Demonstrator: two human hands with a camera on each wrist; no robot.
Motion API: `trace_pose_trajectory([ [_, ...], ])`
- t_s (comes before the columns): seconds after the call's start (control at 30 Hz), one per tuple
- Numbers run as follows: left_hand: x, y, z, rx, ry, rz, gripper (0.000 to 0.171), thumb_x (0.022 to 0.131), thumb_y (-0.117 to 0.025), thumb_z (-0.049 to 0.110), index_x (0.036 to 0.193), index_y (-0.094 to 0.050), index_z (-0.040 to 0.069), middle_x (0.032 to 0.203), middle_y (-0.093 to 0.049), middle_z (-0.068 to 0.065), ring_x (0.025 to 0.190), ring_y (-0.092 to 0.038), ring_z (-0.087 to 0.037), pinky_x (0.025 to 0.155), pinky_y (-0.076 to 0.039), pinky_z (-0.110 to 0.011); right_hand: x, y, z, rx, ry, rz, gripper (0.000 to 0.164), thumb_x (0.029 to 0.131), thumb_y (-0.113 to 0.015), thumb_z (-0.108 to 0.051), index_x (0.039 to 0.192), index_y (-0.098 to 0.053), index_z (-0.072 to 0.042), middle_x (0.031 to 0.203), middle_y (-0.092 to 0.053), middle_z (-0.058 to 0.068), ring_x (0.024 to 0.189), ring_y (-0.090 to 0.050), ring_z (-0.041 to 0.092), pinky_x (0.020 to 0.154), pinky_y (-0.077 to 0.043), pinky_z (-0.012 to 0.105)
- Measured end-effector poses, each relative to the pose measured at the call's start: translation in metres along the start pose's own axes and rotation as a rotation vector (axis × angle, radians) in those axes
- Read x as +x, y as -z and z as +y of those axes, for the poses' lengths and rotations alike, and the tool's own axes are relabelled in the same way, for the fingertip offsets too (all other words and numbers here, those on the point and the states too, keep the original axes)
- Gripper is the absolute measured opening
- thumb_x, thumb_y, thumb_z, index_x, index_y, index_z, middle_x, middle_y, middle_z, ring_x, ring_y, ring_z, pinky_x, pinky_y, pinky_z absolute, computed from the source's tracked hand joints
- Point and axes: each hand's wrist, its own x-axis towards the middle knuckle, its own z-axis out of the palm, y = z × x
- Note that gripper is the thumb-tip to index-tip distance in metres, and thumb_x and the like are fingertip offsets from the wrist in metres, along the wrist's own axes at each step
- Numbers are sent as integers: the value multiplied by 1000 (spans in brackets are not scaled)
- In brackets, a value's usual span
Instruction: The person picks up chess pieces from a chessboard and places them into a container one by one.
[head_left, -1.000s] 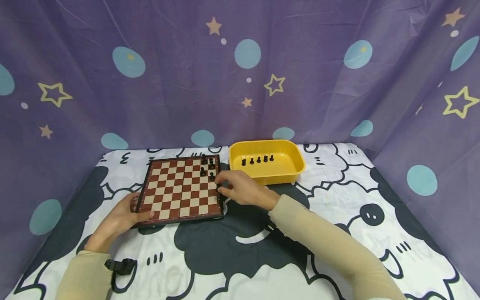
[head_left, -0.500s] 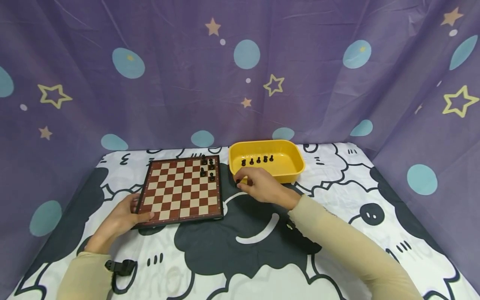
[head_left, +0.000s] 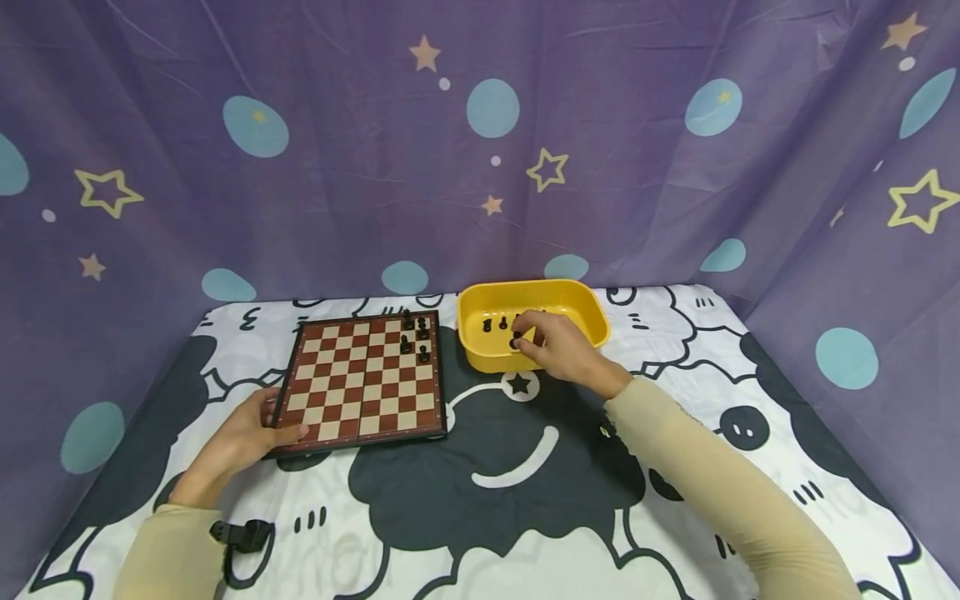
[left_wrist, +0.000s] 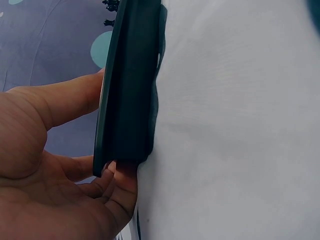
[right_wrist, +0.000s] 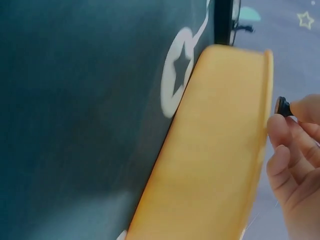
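1. Black chess piece (right_wrist: 283, 106): my right hand (head_left: 562, 347) pinches it at the very tips of my thumb and finger, and its round end pokes out past them.
2. That piece is up over the yellow tray (head_left: 493, 362), close to the tray's near long edge.
3. Near those fingers, more little pieces (head_left: 487, 325) stand in the tray, and my hand hides some of them.
4. My left hand (head_left: 240, 432) holds the chessboard (head_left: 337, 383) by its left edge, close to the near left corner, thumb on top and fingers curled under.
5. Four black chessmen (head_left: 406, 343) stand by the board's far right corner, well apart from my left fingers.
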Motion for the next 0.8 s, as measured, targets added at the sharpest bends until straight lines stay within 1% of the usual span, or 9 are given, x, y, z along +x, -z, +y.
trace_pose_trajectory([
  [0.17, 0, 0, 1, -6, -6, -4, 93, 83, -75, 21, 142, -14, -19, 115, -48, -33, 102, -53, -39, 78, -45, -42, -1, 6, 15, 40, -40, 29, 16, 89, -67, -11, 104, -67, -9, 96, -67, 1, 65, -55, 16, 57, -47, 29],
  [0.27, 0, 0, 0, -7, -4, -6, 94, 83, -75, 22, 142, -14, -19, 116, -48, -33, 102, -53, -40, 78, -45, -43, 0, 9, 22, 47, -59, 46, 17, 89, -67, -10, 105, -66, -7, 95, -67, 3, 66, -55, 17, 58, -46, 31],
  [0.47, 0, 0, 0, -17, 1, -8, 95, 83, -76, 23, 142, -14, -19, 116, -48, -33, 103, -53, -40, 79, -45, -43, 2, 15, 39, 1, -132, 45, 18, 90, -65, -14, 108, -65, -8, 98, -66, 4, 69, -55, 16, 60, -46, 33],
  [0.63, -1, 0, 1, -22, -1, -4, 95, 83, -76, 23, 142, -14, -18, 117, -48, -33, 104, -52, -40, 79, -45, -42, 4, 17, 58, -30, -191, 28, 22, 90, -65, -16, 110, -65, -6, 99, -67, 5, 70, -56, 18, 60, -45, 34],
  [0.8, -1, -1, 0, -21, -1, -1, 96, 82, -76, 23, 142, -14, -18, 117, -48, -34, 104, -52, -41, 79, -46, -42, 8, 19, 73, -29, -218, -17, 21, 89, -65, -14, 108, -65, -4, 100, -66, 8, 78, -59, 21, 71, -47, 37],
])
